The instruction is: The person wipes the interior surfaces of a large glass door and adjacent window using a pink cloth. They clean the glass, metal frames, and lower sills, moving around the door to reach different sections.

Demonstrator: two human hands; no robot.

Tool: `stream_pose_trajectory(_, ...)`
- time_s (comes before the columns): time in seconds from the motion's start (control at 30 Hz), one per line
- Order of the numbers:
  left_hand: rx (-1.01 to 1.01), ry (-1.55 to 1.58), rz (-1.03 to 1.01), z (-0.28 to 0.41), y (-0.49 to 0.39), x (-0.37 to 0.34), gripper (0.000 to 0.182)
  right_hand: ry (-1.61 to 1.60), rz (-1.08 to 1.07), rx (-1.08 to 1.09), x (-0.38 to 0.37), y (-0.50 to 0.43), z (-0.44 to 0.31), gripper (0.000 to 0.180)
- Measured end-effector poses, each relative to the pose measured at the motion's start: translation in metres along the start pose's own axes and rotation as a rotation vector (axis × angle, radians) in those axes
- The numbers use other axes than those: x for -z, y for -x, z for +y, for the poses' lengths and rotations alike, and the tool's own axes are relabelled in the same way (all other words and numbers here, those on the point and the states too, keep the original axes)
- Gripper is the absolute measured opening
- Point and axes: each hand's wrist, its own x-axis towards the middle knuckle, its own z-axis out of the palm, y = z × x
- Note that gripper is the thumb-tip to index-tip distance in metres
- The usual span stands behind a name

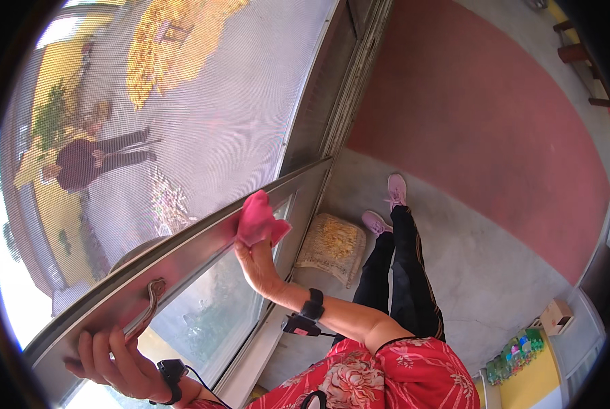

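My right hand (259, 266) holds a bunched pink cloth (261, 220) against the metal frame (197, 250) of a glazed door, close to its long edge. Lower on the same frame, my left hand (120, 365) is wrapped over the lower end of a curved metal door handle (154, 301). Its fingers lie along the door's face and hide that end of the handle. Beside the frame, the door's glass pane (207, 307) shows some greenery. Each wrist wears a black strap with a small device.
Beyond the door is a mesh screen (223, 117), with a person (80, 161) and a yellow heap (177, 46) outside. A woven sack (330, 243) lies by the door's foot near my shoes (397, 189). Several bottles (514, 355) and a cardboard box (556, 317) stand at right.
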Motion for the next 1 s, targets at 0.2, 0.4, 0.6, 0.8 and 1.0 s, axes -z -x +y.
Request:
stream_pose_trajectory(0.2,0.056,0.021,-0.014,0.008,-0.013,0.004,0.022,-0.129,0.021,0.051,0.005,-0.031,0.017,0.031)
stream_pose_trajectory(0.4,0.122,0.147,0.005,0.011,-0.019,0.003,0.022,-0.134,0.005,0.020,-0.001,-0.027,-0.022,0.024)
stream_pose_trajectory(0.6,0.099,0.160,0.018,0.012,-0.021,0.002,0.025,-0.472,-0.145,0.010,-0.019,0.022,-0.122,0.070)
stream_pose_trajectory(0.8,0.090,0.088,-0.013,0.011,-0.014,0.006,0.021,-0.236,-0.069,0.228,-0.005,-0.013,-0.040,0.070)
stream_pose_trajectory(1.0,0.060,0.003,-0.006,0.010,-0.014,0.008,0.023,-0.064,-0.101,-0.079,0.065,-0.100,0.053,0.042)
